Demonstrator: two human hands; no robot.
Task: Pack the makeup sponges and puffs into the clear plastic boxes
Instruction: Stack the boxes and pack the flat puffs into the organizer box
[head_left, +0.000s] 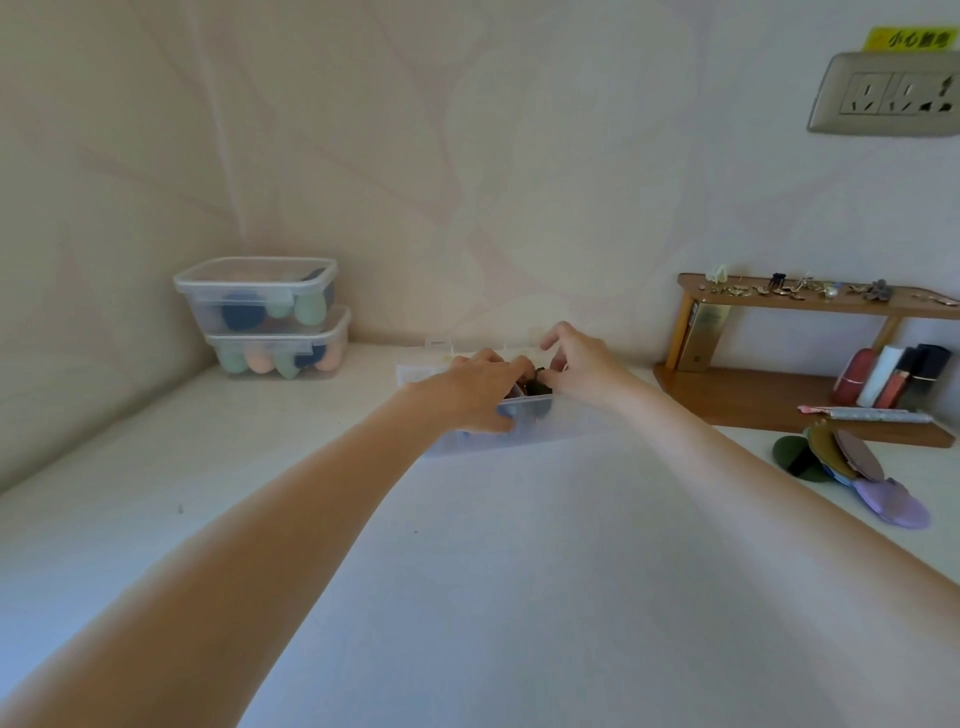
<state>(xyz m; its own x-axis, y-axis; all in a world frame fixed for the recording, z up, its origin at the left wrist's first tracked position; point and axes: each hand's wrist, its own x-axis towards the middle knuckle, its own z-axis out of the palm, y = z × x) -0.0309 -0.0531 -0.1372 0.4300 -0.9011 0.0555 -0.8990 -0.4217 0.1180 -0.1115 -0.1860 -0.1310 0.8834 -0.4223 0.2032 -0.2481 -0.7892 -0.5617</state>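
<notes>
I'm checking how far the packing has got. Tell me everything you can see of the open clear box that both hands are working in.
The open clear box is a shallow rectangular tub of frosted, see-through plastic, standing flat on the white table near the back wall. Its lid looks to be swung up behind it, with latch tabs showing. Dark shapes, seemingly puffs, show inside. The left hand lies over its left part, thumb against the front wall; the right hand pinches a dark green puff over it. The rest of its contents are hidden.
</notes>
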